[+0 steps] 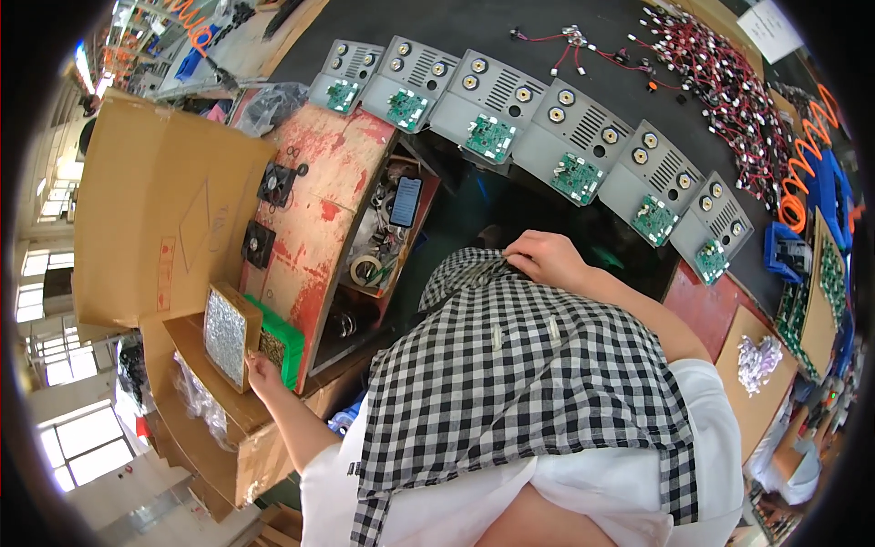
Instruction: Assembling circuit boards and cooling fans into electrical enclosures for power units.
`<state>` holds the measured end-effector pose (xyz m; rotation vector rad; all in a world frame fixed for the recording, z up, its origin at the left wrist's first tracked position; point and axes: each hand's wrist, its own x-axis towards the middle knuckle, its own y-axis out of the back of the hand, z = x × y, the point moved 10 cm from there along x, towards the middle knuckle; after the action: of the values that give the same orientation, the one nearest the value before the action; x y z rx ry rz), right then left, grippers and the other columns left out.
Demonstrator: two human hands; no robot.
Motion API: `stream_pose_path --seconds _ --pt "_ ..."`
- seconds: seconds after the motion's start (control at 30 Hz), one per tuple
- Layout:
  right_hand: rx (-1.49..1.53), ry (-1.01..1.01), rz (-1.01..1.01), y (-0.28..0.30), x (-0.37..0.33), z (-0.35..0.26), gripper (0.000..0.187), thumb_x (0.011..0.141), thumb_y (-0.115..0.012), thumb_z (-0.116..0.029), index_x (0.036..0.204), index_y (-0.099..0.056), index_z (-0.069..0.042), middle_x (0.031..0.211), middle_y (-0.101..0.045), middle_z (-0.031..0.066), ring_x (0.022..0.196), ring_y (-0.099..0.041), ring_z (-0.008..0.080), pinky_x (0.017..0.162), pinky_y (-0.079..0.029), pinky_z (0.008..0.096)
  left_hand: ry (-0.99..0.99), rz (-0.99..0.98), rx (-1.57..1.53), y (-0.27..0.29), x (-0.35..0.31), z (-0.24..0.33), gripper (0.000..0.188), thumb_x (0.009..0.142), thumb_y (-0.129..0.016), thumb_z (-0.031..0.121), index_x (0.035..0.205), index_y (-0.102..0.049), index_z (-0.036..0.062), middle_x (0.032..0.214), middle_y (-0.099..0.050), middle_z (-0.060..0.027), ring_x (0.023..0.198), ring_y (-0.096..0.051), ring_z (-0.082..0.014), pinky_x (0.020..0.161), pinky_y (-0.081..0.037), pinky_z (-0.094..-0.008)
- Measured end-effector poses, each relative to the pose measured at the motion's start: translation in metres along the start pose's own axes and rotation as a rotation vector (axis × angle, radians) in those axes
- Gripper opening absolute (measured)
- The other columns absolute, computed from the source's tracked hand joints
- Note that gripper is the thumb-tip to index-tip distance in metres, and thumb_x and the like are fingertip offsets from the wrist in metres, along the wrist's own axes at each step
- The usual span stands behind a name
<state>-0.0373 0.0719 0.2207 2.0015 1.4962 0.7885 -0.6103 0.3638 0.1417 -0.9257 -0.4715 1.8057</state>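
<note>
My left hand is at the near edge of a small cardboard box filled with tiny silvery parts. Its fingers are drawn together, and whatever they hold is too small to make out. Right beside it is a green tray of small brassy pieces. My right hand is closed on the far edge of the black-and-white checked apron over my lap. Beyond it, a curved row of grey metal panels lies along the bench, each carrying a green circuit board and round fittings.
A tall cardboard carton stands at left. Small black fans lie on the worn red-and-wood surface. An open drawer holds a phone and a tape roll. Wire connectors pile up far right, near an orange coiled hose.
</note>
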Motion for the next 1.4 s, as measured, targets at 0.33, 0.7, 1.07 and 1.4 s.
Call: stream_pose_path --seconds 0.33,0.7,1.07,1.4 --pt "-0.004 -0.339 0.397 0.048 -0.071 0.028 0.010 0.073 -0.056 -0.016 0.077 -0.061 -0.008 0.074 -0.057 0.0062 0.068 -0.056 0.0233 0.060 -0.046 0.0321 0.949 -0.949 -0.336 -0.382 -0.189 -0.255 0.009 0.083 -0.045 0.002 0.091 -0.042 -0.0005 0.076 -0.036 -0.0042 0.063 -0.035 -0.0126 0.049 -0.033 -0.0194" --pt "-0.091 -1.352 1.094 -0.004 -0.323 -0.028 0.013 0.073 -0.054 -0.018 0.080 -0.061 -0.008 0.079 -0.059 0.0082 0.074 -0.056 0.0255 0.067 -0.045 0.0335 2.069 -1.409 0.227 -0.389 -0.482 -0.440 0.017 0.087 -0.034 0.017 0.073 -0.038 0.0077 0.049 -0.028 -0.0012 0.044 -0.028 -0.0106 0.041 -0.023 -0.0232" --pt "-0.342 -2.468 2.059 -0.275 -0.448 -0.298 0.028 0.071 -0.061 -0.027 0.082 -0.053 -0.003 0.066 -0.058 0.0108 0.062 -0.058 0.0210 0.057 -0.044 0.0312 2.669 -1.332 0.409 -0.289 -0.598 -0.408 0.018 0.088 -0.030 0.016 0.072 -0.035 0.0081 0.039 -0.025 0.0003 0.034 -0.023 -0.0088 0.036 -0.017 -0.0227" --pt "-0.357 -1.755 3.282 -0.364 -0.573 -0.334 0.050 0.062 -0.070 -0.025 0.097 -0.043 0.000 0.083 -0.054 0.0114 0.070 -0.055 0.0209 0.061 -0.045 0.0327 2.656 -1.496 0.513 -0.286 -0.579 -0.392 0.021 0.090 -0.032 0.020 0.075 -0.036 0.0063 0.058 -0.029 -0.0022 0.049 -0.027 -0.0111 0.041 -0.021 -0.0224"
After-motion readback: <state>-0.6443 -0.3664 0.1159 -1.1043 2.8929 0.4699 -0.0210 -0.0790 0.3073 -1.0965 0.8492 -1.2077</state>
